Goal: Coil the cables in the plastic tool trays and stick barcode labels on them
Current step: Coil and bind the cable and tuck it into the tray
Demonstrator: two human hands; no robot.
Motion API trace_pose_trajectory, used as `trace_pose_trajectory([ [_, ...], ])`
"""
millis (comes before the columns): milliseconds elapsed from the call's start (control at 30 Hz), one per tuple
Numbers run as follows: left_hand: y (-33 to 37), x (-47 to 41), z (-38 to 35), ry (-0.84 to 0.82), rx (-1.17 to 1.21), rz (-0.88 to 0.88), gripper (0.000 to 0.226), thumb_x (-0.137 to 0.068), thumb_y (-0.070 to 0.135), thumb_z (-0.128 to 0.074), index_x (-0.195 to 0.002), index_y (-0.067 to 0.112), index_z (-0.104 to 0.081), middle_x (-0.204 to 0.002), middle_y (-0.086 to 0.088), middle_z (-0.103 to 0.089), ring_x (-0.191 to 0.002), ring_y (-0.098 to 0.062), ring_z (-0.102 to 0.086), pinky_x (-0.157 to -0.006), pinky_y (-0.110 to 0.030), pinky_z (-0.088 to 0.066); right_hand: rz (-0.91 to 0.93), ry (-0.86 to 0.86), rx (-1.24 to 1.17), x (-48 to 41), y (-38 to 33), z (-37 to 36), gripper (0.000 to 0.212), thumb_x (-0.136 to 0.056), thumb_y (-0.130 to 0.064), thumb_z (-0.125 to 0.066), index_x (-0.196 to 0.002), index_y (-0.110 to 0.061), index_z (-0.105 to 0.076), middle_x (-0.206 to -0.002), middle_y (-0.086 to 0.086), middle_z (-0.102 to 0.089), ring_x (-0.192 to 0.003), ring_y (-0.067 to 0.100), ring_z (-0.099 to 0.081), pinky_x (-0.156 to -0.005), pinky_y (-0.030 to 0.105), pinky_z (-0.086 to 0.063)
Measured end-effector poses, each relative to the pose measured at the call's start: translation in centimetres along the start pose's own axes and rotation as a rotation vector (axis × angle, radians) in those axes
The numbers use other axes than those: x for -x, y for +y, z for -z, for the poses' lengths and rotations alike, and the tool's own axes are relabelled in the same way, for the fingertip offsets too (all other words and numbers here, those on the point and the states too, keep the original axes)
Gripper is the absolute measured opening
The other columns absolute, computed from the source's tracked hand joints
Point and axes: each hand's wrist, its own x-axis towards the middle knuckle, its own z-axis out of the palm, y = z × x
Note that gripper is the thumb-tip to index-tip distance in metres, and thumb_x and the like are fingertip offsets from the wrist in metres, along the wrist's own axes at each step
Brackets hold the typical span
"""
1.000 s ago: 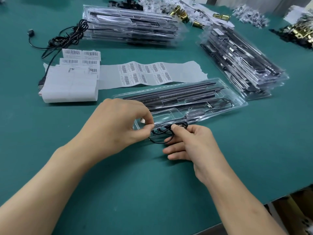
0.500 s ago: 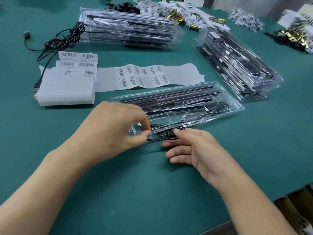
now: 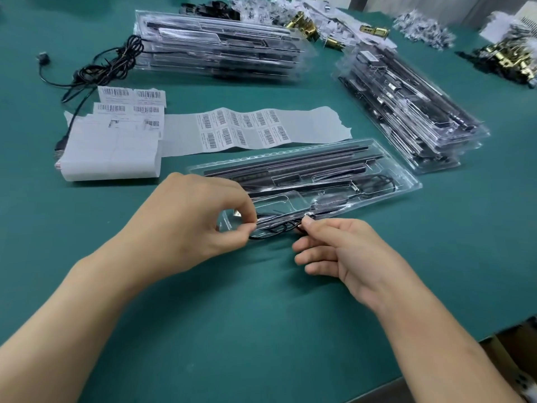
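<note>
Head camera: pinches thin black looped cable (image 3: pixel 273 231) in curled fingers of left hand (image 3: pixel 189 222) and right hand (image 3: pixel 345 251), above glossy clear moulded tray (image 3: pixel 405 179).

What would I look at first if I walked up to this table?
Two bare hands in the middle: the left hand and the right hand each pinch a thin black cable at the near edge of a clear plastic tray. Just behind it lies a long white strip of barcode labels. A back stack of trays and a right stack of trays sit further off on the green table.
</note>
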Motion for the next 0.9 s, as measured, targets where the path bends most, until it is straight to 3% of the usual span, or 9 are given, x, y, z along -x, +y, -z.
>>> trace_pose_trajectory([
  [267, -0.1, 0.0, 0.0, 0.023, -0.019, 0.018, 0.004, -0.085, 0.028, -0.074, -0.080, 0.028, -0.073, -0.085, 0.014, -0.072, -0.071, -0.014, -0.066, -0.068, -0.042, -0.057, 0.055, 0.134, 0.147, 0.3, 0.4, -0.6, 0.029, -0.098, -0.031, -0.069, -0.095, -0.002, -0.070, -0.071, 0.012, -0.076, -0.057, 0.022, -0.074, -0.047, 0.024, -0.055],
  [400, 0.1, 0.0, 0.1, 0.030, -0.027, 0.025, 0.005, -0.083, 0.032, -0.071, -0.080, 0.029, -0.073, -0.084, 0.014, -0.072, -0.068, -0.011, -0.065, -0.068, -0.041, -0.057, 0.206, 0.211, 0.149, 1.0, 0.7, 0.3, 0.012, -0.094, -0.013, -0.073, -0.104, -0.010, -0.067, -0.080, 0.010, -0.078, -0.068, 0.025, -0.077, -0.058, 0.025, -0.060],
  [467, 0.2, 0.0, 0.1, 0.035, -0.021, 0.028, 0.006, -0.083, 0.033, -0.070, -0.080, 0.029, -0.074, -0.084, 0.015, -0.072, -0.067, -0.008, -0.064, -0.068, -0.040, -0.056, 0.279, 0.256, 0.175, 1.3, 1.0, 0.2, 0.021, -0.090, -0.009, -0.077, -0.106, -0.017, -0.067, -0.080, 0.005, -0.079, -0.071, 0.022, -0.078, -0.063, 0.024, -0.060],
  [633, 0.2, 0.1, 0.1, 0.028, -0.008, 0.039, 0.008, -0.083, 0.034, -0.069, -0.081, 0.029, -0.074, -0.086, 0.015, -0.072, -0.071, -0.009, -0.065, -0.070, -0.041, -0.057, 0.383, 0.371, 0.201, 1.7, 2.5, -1.9, 0.029, -0.085, -0.011, -0.082, -0.106, -0.026, -0.070, -0.073, -0.003, -0.077, -0.062, 0.014, -0.075, -0.054, 0.016, -0.052],
  [733, 0.0, 0.1, 0.0, 0.026, 0.004, 0.021, 0.009, -0.088, 0.033, -0.071, -0.080, 0.028, -0.074, -0.084, 0.015, -0.072, -0.071, -0.014, -0.066, -0.068, -0.041, -0.057, 0.394, 0.422, 0.208, 1.3, 2.6, -2.5, 0.022, -0.085, -0.013, -0.081, -0.100, -0.027, -0.073, -0.072, -0.008, -0.077, -0.057, 0.011, -0.072, -0.054, 0.011, -0.046],
  [900, 0.1, 0.0, -0.1, 0.019, 0.014, 0.014, 0.011, -0.082, 0.036, -0.064, -0.079, 0.029, -0.072, -0.084, 0.016, -0.072, -0.072, -0.015, -0.066, -0.066, -0.040, -0.057, 0.301, 0.344, 0.081, 1.3, 2.3, -3.2, 0.018, -0.089, -0.010, -0.074, -0.099, -0.025, -0.072, -0.079, -0.006, -0.078, -0.053, 0.008, -0.068, -0.054, 0.007, -0.044],
])
